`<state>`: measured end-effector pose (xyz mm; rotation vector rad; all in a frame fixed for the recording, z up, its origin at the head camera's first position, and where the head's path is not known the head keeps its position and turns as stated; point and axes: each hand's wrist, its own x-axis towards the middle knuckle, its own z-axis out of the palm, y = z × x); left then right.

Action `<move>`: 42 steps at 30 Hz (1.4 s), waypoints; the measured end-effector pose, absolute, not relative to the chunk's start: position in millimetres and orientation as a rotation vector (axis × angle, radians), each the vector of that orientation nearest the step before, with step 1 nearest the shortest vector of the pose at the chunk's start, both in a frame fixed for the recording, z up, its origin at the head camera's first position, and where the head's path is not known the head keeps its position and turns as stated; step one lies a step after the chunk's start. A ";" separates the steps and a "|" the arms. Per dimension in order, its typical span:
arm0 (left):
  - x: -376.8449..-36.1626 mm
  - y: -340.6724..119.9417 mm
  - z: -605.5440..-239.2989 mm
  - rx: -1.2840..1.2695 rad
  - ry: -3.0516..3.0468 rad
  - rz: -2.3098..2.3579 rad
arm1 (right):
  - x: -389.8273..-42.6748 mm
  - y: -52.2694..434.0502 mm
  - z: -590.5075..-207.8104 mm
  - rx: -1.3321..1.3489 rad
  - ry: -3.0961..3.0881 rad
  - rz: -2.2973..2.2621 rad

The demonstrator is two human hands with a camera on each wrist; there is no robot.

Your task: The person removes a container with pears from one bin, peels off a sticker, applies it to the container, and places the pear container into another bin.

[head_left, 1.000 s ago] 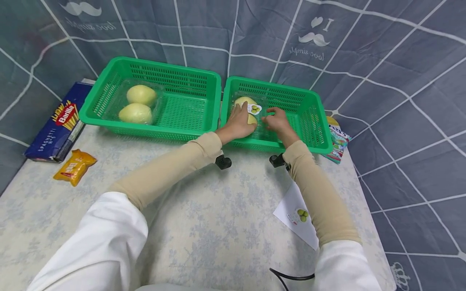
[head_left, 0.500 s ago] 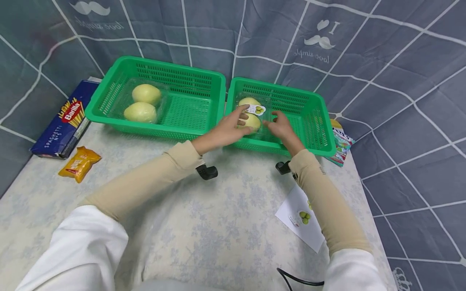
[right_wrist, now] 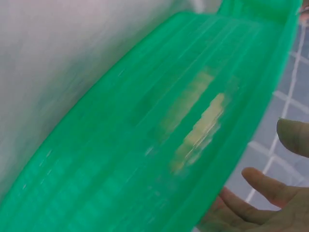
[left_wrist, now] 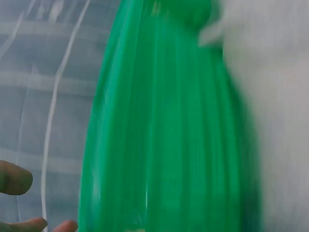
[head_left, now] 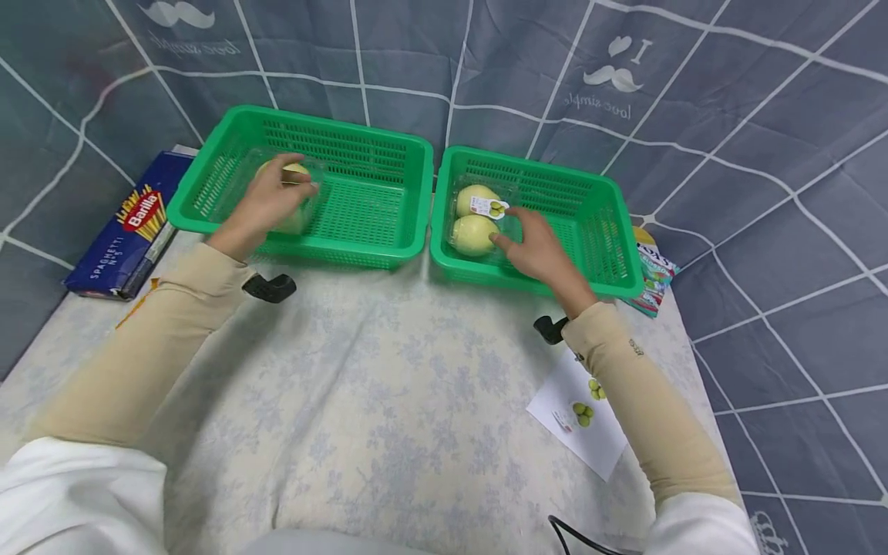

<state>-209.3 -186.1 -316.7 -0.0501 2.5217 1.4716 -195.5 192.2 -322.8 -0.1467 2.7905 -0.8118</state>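
Observation:
In the head view, two pale yellow fruits in a clear plastic pack (head_left: 475, 235) sit at the left end of the right green basket (head_left: 590, 289). A white label (head_left: 489, 207) with a green fruit picture lies across that pack. My right hand (head_left: 539, 245) has its fingertips at the pack's right edge, thumb and fingers apart. My left hand (head_left: 267, 200) is over the left green basket (head_left: 361, 253), above another pack of yellow fruit (head_left: 300, 219) that it partly hides. In the left wrist view, its thumb and fingertips show apart beside the blurred basket wall.
A blue Barilla spaghetti box (head_left: 132, 231) leans at the far left. My left sleeve mostly covers an orange packet (head_left: 139, 302). A paper sheet (head_left: 572, 428) with printed green fruit lies under my right forearm. A colourful bag (head_left: 652, 270) stands behind the right basket; a black cable (head_left: 576, 533) lies in front.
My left hand has left the fruit pack in the right basket and moved left over the left basket. My right hand stays beside the right pack, its fingers shifted slightly toward it.

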 end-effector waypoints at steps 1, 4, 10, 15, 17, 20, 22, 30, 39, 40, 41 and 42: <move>-212.5 -196.7 -318.7 -0.102 2.546 1.455 | -192.7 189.1 -321.9 -0.174 2.800 -0.810; -220.7 -223.7 -326.5 -0.240 2.595 1.390 | -185.4 177.1 -319.3 -0.252 2.813 -0.810; -227.2 -251.3 -335.1 -0.345 2.658 1.219 | -175.4 149.1 -310.6 -0.377 2.806 -0.821; -230.2 -255.8 -334.4 -0.330 2.650 1.130 | -173.9 127.9 -306.3 -0.418 2.778 -0.872; -231.0 -255.7 -333.7 -0.317 2.650 1.104 | -176.1 118.0 -306.1 -0.415 2.757 -0.933; -230.9 -255.0 -333.6 -0.287 2.654 1.082 | -182.0 100.8 -306.2 -0.418 2.715 -1.046; -229.8 -252.7 -333.4 -0.260 2.644 1.079 | -186.8 88.8 -306.3 -0.429 2.679 -1.123; -227.9 -224.3 -333.3 -0.184 2.606 1.077 | -208.0 49.6 -316.2 -0.323 2.547 -1.415; -230.5 -195.4 -333.6 -0.038 2.592 1.049 | -241.5 20.9 -331.4 -0.078 2.417 -1.372; -231.2 -194.2 -333.9 -0.029 2.577 1.064 | -244.0 18.3 -332.8 -0.051 2.397 -1.367; -232.2 -193.6 -334.6 -0.026 2.560 1.082 | -246.2 16.0 -334.2 -0.027 2.383 -1.365; -233.5 -193.4 -335.2 -0.029 2.542 1.106 | -248.0 13.8 -335.3 -0.005 2.367 -1.370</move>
